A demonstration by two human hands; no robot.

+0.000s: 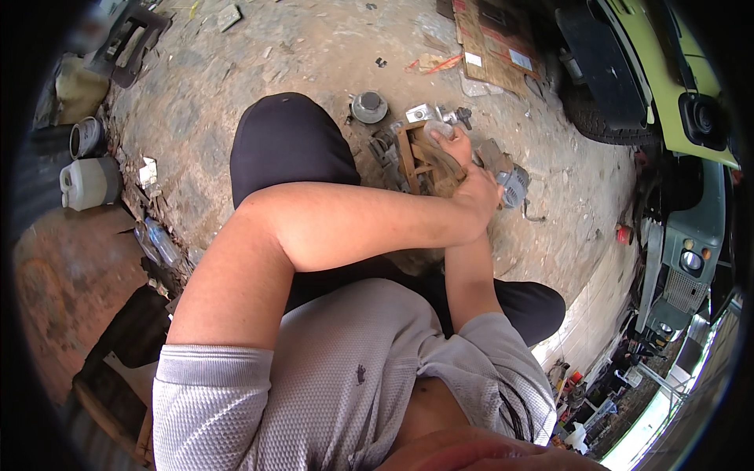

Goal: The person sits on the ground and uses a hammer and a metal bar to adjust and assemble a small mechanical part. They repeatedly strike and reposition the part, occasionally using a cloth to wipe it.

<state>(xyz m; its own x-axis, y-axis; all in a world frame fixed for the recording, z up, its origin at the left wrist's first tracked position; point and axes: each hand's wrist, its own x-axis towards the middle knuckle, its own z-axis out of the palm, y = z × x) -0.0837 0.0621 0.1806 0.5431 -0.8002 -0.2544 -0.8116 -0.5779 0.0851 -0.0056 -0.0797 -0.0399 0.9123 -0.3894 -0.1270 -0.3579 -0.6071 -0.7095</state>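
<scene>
My left arm crosses in front of my right, so the hands overlap over a small wooden frame point(405, 157). My left hand point(481, 192) is bent down with curled fingers, beside a grey ribbed metal part point(514, 187) that looks like a motor housing. What it grips is hidden. Farther out, my right hand point(455, 147) is closed on a small translucent piece point(438, 132), its kind unclear, above the frame. A silvery metal part point(419, 113) and a dark-ended fitting point(459, 118) lie just beyond. Left of them is a round grey metal part point(367, 107).
My bent knee point(294, 141) rises left of the work. A flattened cardboard piece point(499, 51) lies at the far right, near a tyre point(609, 118) and a yellow-green vehicle point(691, 71). Plastic jugs point(93, 184) and bottles point(161, 242) line the left side.
</scene>
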